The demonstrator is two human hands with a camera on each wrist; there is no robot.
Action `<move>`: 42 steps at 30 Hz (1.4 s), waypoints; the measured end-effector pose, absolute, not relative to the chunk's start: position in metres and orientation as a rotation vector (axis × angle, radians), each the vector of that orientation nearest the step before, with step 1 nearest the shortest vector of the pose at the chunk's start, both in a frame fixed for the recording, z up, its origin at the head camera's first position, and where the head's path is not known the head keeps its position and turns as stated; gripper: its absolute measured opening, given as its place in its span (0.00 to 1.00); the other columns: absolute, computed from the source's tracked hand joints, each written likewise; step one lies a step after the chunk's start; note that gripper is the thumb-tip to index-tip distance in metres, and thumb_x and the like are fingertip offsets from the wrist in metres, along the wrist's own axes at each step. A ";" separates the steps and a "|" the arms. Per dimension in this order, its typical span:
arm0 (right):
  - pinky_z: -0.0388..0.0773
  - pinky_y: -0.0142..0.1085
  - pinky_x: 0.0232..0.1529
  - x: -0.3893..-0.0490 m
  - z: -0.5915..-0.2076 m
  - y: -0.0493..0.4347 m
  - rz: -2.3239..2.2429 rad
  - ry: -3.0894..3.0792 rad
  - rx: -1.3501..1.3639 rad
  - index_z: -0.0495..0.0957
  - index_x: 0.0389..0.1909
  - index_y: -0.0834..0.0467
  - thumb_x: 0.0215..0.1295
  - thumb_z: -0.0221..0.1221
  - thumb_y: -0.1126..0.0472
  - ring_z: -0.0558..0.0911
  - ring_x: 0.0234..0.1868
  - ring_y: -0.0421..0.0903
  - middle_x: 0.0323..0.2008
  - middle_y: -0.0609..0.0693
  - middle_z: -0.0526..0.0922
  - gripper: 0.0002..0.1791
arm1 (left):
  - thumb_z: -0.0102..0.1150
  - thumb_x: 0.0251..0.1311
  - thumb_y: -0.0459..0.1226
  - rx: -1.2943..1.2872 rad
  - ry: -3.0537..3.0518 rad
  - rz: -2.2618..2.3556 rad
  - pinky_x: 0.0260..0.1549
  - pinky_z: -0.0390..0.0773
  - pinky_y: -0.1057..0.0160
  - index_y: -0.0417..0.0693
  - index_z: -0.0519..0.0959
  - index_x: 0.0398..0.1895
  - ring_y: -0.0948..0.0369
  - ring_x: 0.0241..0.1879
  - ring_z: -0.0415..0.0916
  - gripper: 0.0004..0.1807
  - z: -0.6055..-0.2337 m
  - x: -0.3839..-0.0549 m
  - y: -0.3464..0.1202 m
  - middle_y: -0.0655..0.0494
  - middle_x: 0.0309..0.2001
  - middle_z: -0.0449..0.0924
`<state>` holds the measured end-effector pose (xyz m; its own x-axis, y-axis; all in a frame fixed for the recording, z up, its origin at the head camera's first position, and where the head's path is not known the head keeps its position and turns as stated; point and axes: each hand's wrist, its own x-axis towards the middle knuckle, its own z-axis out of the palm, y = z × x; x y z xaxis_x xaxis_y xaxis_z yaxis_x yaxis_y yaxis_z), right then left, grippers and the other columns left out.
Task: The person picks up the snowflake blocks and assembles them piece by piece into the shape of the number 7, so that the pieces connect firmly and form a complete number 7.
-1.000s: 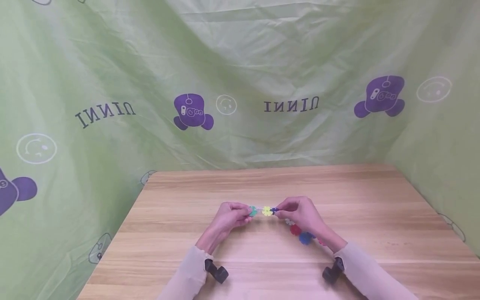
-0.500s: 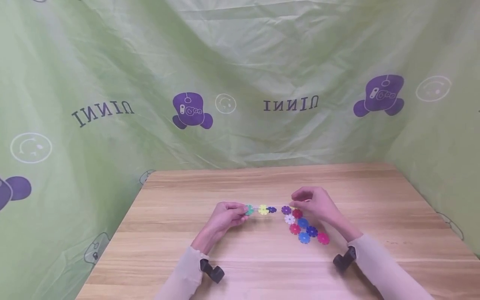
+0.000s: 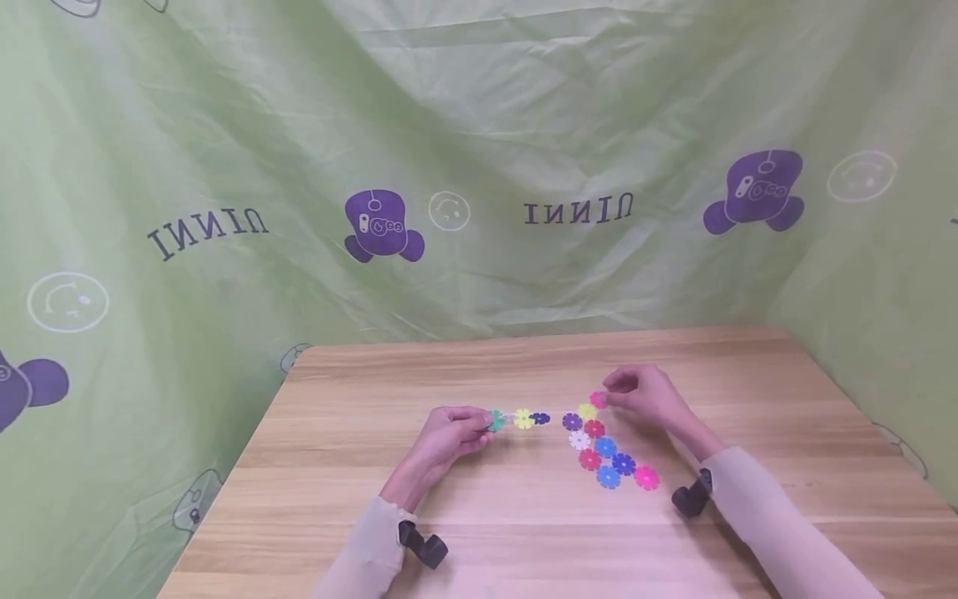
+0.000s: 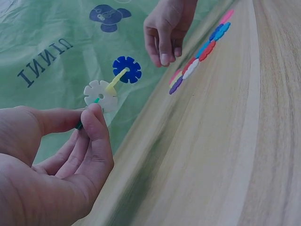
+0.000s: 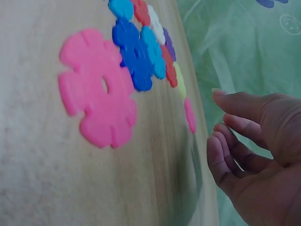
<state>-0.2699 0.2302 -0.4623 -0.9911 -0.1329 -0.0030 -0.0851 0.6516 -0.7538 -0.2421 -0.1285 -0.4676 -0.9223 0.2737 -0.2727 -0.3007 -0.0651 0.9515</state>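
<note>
Between left hand [image 3: 445, 439], pinching green disc [image 3: 497, 421], and relaxed right hand [image 3: 649, 398], linked flower discs [image 3: 523, 418]

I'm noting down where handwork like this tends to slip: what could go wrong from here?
The left hand pinches the green piece, while the joined white piece, yellow piece and dark blue piece stick out unsupported, so a joint might twist loose.

The far pink piece, near the right hand, lies flat, so fingertips may fumble it. The loose yellow piece sits close by and could get nudged.
</note>
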 end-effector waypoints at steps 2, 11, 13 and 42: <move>0.88 0.45 0.52 -0.273 -0.464 0.231 -1.245 2.808 -0.197 0.84 0.53 0.63 0.64 0.70 0.63 0.86 0.48 0.52 0.46 0.59 0.89 0.18 | 0.67 0.67 0.31 -0.030 1.829 2.044 0.40 0.87 0.71 0.28 0.81 0.54 0.64 0.34 0.86 0.16 -0.468 -0.243 -0.128 0.52 0.35 0.89; 0.86 0.43 0.50 -0.285 -0.472 0.234 -1.143 2.798 -0.286 0.87 0.50 0.59 0.61 0.74 0.59 0.85 0.44 0.47 0.43 0.53 0.90 0.17 | 0.67 0.67 0.31 -0.030 1.812 2.042 0.41 0.86 0.70 0.29 0.81 0.53 0.64 0.34 0.86 0.15 -0.472 -0.244 -0.128 0.51 0.36 0.89; 0.86 0.44 0.50 -0.286 -0.472 0.234 -1.127 2.798 -0.305 0.87 0.49 0.58 0.61 0.74 0.58 0.85 0.44 0.47 0.43 0.52 0.91 0.16 | 0.67 0.67 0.31 -0.030 1.813 2.043 0.41 0.86 0.70 0.29 0.81 0.52 0.64 0.34 0.86 0.15 -0.473 -0.244 -0.128 0.52 0.36 0.89; 0.82 0.38 0.44 -0.291 -0.466 0.232 -1.038 2.767 -0.256 0.86 0.43 0.61 0.60 0.74 0.59 0.81 0.39 0.47 0.37 0.53 0.86 0.14 | 0.66 0.67 0.31 -0.032 1.806 2.048 0.39 0.86 0.71 0.29 0.80 0.53 0.65 0.34 0.85 0.15 -0.474 -0.243 -0.129 0.53 0.35 0.88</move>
<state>-0.2908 0.2318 -0.4664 -0.9699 -0.2209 -0.1023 -0.0992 0.7423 -0.6627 -0.2431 -0.1292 -0.4736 -0.9164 0.2847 -0.2813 -0.3148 -0.0786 0.9459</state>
